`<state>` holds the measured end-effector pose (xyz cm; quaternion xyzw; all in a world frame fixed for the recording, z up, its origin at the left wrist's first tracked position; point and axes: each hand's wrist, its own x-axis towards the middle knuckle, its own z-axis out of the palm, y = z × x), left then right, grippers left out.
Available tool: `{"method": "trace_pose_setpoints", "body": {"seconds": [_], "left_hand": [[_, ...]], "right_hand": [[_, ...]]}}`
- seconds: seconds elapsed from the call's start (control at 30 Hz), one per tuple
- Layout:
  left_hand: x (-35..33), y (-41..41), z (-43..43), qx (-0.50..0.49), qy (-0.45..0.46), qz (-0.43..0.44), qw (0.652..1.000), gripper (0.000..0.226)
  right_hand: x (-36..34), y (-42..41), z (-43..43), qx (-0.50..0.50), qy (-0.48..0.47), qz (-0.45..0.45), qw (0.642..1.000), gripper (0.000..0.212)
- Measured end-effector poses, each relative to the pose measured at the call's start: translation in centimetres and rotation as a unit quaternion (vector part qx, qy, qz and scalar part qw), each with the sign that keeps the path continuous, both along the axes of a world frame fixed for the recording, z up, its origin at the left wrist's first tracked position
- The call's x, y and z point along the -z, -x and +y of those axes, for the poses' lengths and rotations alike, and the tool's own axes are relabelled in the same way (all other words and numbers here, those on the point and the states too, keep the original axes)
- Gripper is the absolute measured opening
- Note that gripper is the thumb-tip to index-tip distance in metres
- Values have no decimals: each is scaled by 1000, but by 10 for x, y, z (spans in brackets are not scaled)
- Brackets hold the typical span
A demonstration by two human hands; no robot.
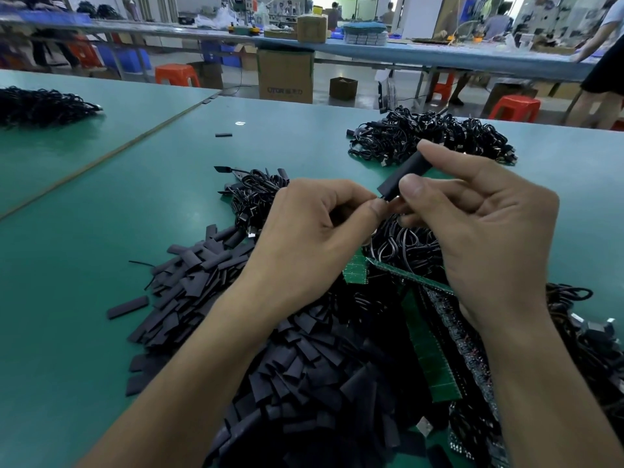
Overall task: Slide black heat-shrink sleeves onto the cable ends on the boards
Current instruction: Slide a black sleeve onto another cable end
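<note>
Across the lower frame, desk (84,231): matte green surface with a diagonal seam at left.
Room: workshop. A long pale-blue far desk (439,55) carrying cartons and stacked goods crosses the upper frame. A cardboard box (285,76) and orange stools (177,75) stand on the floor before it. Blurred people are at upper right.
Cable heaps: coiled black cables in one heap at upper left (40,104), one at upper right (432,133) and one at centre (256,194) just beyond the hands.
Sleeve pile (304,366): short, flattened, matte black pieces heaped at lower centre and spilling leftward. A stray sleeve (223,134) lies alone at upper centre.
Boards (429,359): narrow green strips, tilted, right of lower centre, lying among cables and sleeves.
Held sleeve (403,175): one black tube raised above the desk at centre right, slanting up to the right.
Right hand (479,231): thumb and forefinger pinch the held sleeve, the other fingers curled beneath.
Left hand (314,224): thumb and forefinger pressed together on a cable end (391,199), little of it showing, at the sleeve's lower mouth.
</note>
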<state>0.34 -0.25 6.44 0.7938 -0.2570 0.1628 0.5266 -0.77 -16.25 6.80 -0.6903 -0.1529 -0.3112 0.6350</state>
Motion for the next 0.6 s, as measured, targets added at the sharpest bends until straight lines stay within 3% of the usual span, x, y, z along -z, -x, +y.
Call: {"method": "trace_pose_setpoints", "body": {"seconds": [0.3, 0.5, 0.6], "left_hand": [[2, 0, -5, 34, -4, 40, 999, 13], [12, -7, 0, 32, -58, 106, 992, 60], [14, -10, 0, 58, -22, 128, 990, 46]], "right_hand": [[-2, 0, -2, 7, -8, 11, 1000, 21], [-11, 3, -10, -28, -121, 36, 992, 18], [-13, 6, -9, -33, -147, 45, 987, 17]]}}
